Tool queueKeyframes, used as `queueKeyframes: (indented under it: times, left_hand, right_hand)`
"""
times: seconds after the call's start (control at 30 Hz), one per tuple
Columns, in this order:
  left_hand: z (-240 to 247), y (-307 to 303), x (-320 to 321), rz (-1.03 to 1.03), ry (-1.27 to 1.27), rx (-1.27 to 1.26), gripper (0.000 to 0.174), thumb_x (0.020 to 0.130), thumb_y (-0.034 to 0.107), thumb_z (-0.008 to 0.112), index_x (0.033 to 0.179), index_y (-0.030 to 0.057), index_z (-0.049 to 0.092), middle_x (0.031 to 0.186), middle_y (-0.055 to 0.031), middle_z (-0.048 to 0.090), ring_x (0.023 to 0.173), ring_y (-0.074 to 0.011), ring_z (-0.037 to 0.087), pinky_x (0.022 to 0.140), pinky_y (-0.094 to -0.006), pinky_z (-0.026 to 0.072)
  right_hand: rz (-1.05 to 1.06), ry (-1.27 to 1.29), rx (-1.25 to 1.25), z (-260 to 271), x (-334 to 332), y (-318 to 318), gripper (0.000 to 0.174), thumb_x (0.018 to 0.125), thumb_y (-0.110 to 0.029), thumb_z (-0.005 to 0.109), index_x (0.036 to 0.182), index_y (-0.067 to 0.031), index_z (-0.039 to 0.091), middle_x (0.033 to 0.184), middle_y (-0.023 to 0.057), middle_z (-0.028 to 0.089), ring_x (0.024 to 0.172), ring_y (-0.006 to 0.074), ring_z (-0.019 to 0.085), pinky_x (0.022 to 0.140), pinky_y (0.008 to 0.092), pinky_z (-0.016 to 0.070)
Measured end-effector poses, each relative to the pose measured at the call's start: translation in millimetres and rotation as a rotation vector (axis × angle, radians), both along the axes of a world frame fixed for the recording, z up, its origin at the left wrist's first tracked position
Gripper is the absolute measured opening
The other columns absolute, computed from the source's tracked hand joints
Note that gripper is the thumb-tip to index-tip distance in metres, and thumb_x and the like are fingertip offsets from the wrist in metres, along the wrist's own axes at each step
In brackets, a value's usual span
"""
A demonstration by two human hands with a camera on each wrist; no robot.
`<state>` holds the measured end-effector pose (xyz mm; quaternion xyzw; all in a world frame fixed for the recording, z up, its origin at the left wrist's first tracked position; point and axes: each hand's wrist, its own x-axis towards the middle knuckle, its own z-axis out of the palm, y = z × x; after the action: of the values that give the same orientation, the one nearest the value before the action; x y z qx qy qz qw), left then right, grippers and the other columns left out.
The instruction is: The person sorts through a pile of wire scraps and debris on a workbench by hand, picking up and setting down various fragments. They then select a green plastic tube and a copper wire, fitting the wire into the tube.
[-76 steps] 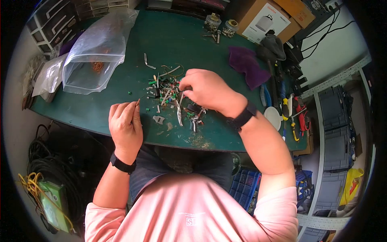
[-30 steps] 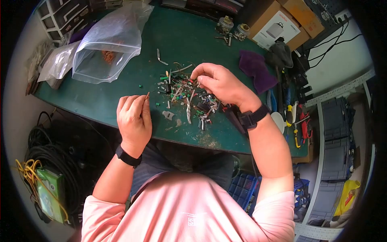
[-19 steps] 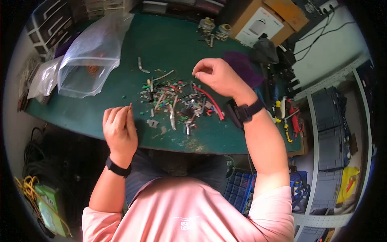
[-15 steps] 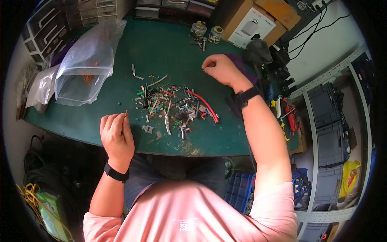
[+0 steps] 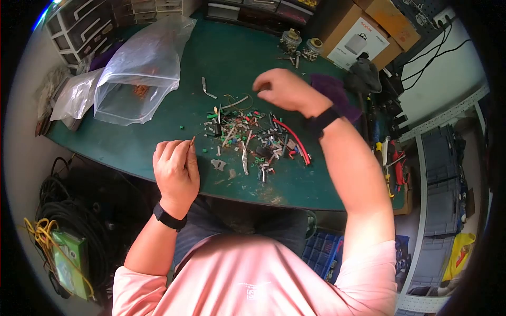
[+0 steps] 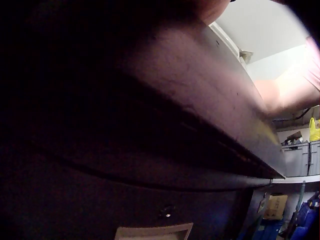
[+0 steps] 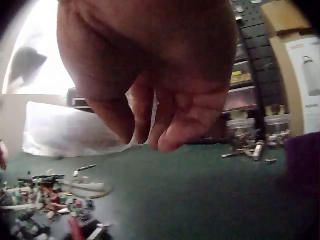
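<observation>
My left hand (image 5: 176, 171) is at the table's front edge, left of the pile, and pinches a small thin brown piece (image 5: 193, 140) between thumb and forefinger. Only the dark underside of the table edge and blurred skin fill most of the left wrist view. Over the table behind the mixed pile of small parts (image 5: 240, 129) hangs my right hand (image 5: 287, 92), its fingers loosely bent. Seen from the right wrist, the fingers of that hand (image 7: 150, 80) point down with nothing visible in them. A curved red tube (image 5: 295, 138) lies on the pile's right side.
A clear zip bag (image 5: 134, 100) with orange-brown bits lies at the left. Two jars (image 5: 290, 40) and a cardboard box (image 5: 369, 39) stand at the back. To the right are a purple cloth (image 5: 334, 95) and hand tools (image 5: 392, 158). A loose metal strip (image 5: 207, 88) lies behind the pile.
My right hand has risen off the pile, swung out to the right, then come partway back. The red tube has come into sight at the pile's right. My left hand keeps its pinch.
</observation>
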<state>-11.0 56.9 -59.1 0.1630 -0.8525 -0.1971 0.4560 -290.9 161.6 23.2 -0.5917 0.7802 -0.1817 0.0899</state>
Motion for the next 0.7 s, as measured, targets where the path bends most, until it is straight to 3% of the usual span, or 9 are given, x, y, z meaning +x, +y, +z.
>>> queueKeyframes:
  times: [0.17,0.4,0.5,0.67,0.7]
  left_hand:
    - [0.7,-0.4,0.7,-0.005,0.008,0.007,0.006,0.085,0.002,0.062,0.091,-0.0001,0.065,0.087,-0.0121,0.065,0.082,-0.0309,0.057,0.076,-0.0396,0.0445]
    - [0.8,0.1,1.0,0.001,-0.015,-0.005,0.008,0.084,0.002,0.063,0.091,0.0009,0.065,0.087,-0.0108,0.065,0.083,-0.0306,0.058,0.076,-0.0395,0.0440]
    - [0.5,-0.2,0.6,0.009,-0.012,-0.011,0.007,0.083,0.003,0.063,0.090,0.0021,0.065,0.087,-0.0097,0.065,0.083,-0.0301,0.058,0.074,-0.0391,0.0434]
    - [0.1,-1.2,1.8,0.017,-0.012,-0.011,0.008,0.083,0.003,0.063,0.090,0.0029,0.065,0.086,-0.0092,0.065,0.082,-0.0296,0.058,0.073,-0.0388,0.0429]
    - [-0.1,-1.4,1.8,0.014,-0.002,-0.007,0.008,0.083,0.003,0.063,0.090,0.0030,0.065,0.086,-0.0092,0.064,0.082,-0.0295,0.058,0.073,-0.0388,0.0429]
  right_hand:
    - [-0.053,0.086,0.153,-10.1,16.8,-32.9,0.025,0.075,-0.007,0.062,0.097,-0.0062,0.073,0.097,0.0177,0.070,0.092,0.0348,0.067,0.080,0.0421,0.0527]
    - [-0.041,-0.009,0.024,-25.7,29.3,-73.8,0.024,0.074,-0.014,0.066,0.096,-0.0055,0.073,0.096,0.0179,0.071,0.091,0.0360,0.067,0.080,0.0433,0.0533]
    - [-0.141,0.127,0.235,-10.4,56.6,-99.6,0.028,0.075,-0.021,0.067,0.097,-0.0047,0.074,0.099,0.0196,0.070,0.093,0.0358,0.069,0.080,0.0429,0.0549]
    - [-0.239,0.210,0.302,-13.7,73.9,-124.3,0.023,0.077,-0.014,0.063,0.094,-0.0032,0.074,0.098,0.0184,0.071,0.094,0.0356,0.069,0.079,0.0420,0.0555]
    - [-0.229,0.219,0.262,-16.9,73.0,-124.2,0.022,0.073,-0.012,0.064,0.090,-0.0014,0.073,0.093,0.0198,0.071,0.091,0.0367,0.069,0.077,0.0431,0.0549]
